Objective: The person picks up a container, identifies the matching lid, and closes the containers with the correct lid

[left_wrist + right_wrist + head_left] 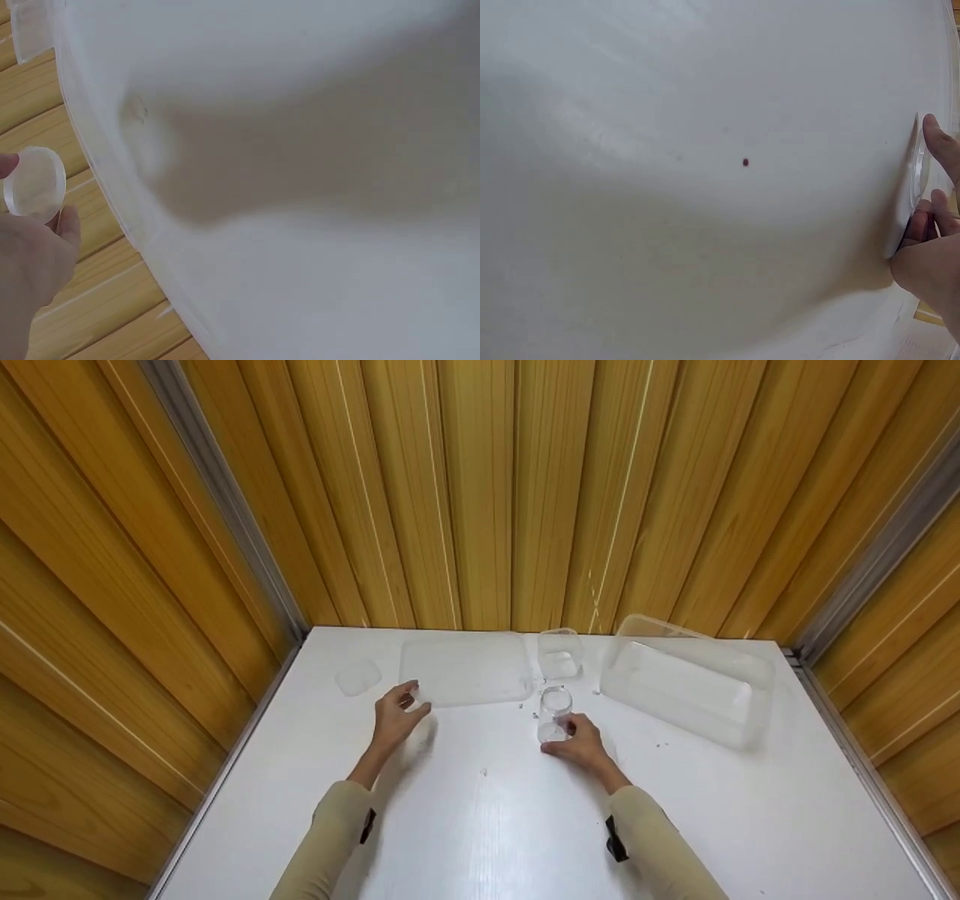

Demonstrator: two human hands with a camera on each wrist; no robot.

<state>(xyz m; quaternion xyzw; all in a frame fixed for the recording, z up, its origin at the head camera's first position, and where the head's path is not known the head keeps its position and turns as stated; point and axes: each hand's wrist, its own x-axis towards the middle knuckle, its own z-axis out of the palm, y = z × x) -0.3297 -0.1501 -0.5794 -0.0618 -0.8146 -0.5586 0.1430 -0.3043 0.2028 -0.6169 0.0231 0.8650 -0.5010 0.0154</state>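
Note:
My right hand grips a small clear jar low on its side, close over the white table. In the right wrist view only a slice of that jar shows past the fingers, at the right edge. Between the thumb and fingers of my left hand is a round, clear lid, pinched by its rim. This hand is near the front left corner of a flat, translucent rectangular lid lying on the table.
A large translucent rectangular container stands at the back right. Behind the jar is a small clear square container. A small square lid lies at the back left. Small bits dot the table, and wood-patterned walls enclose it.

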